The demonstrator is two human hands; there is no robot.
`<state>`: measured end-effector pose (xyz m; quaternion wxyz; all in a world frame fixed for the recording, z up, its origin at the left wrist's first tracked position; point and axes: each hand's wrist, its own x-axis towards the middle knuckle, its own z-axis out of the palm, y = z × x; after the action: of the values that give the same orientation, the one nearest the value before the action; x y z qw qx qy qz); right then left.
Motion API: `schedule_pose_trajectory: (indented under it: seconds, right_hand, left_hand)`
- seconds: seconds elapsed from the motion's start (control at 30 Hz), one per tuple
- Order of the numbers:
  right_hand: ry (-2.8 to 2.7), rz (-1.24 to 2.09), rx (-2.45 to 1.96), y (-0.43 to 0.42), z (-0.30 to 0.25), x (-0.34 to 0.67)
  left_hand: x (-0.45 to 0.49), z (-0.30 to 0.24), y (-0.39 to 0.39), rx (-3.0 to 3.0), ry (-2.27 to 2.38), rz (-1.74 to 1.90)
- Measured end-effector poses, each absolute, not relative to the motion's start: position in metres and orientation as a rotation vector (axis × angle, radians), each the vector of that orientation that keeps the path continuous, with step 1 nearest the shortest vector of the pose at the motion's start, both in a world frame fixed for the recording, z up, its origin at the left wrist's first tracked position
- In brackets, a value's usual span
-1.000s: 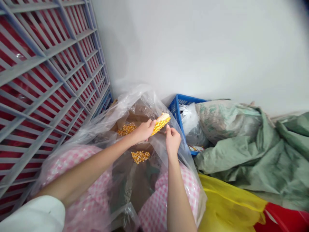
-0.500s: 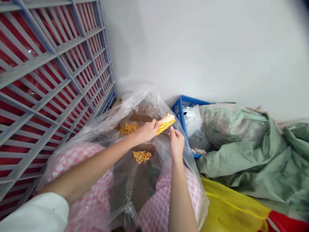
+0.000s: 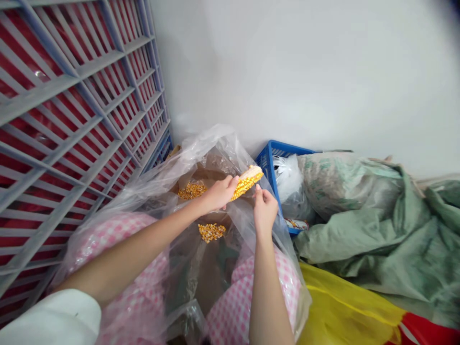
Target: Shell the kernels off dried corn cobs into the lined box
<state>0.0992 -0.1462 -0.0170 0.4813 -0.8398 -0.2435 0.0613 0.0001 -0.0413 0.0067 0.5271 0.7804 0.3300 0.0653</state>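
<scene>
corn cob (image 3: 246, 182) edged right, left hand (image 3: 219, 193) fingers gripping it, right hand (image 3: 265, 209) fingers seemingly pinching kernels (image 3: 244, 188)

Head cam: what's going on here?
A person grips a corn cob in the left hand, with the right hand at the cob's kernels. Below, loose kernels lie in two heaps on a brown surface inside a clear plastic bag, which lies over pink checked fabric.

grey slatted rack (image 3: 97, 63) (red behind it) | blue plastic crate (image 3: 268, 163) | green woven sacks (image 3: 359, 249) | yellow sack (image 3: 341, 306) | white wall (image 3: 305, 72)
</scene>
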Motion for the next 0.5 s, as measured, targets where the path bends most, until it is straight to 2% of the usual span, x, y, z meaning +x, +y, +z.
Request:
schedule_pose_trajectory:
  seconds: [0.5]
  right_hand:
    - [-0.552, 0.139, -2.027, -0.1418, -0.0157, 0.0965]
  left_hand:
    - [0.0066, 0.0019, -0.0354, 1.690, 0.824, 0.137]
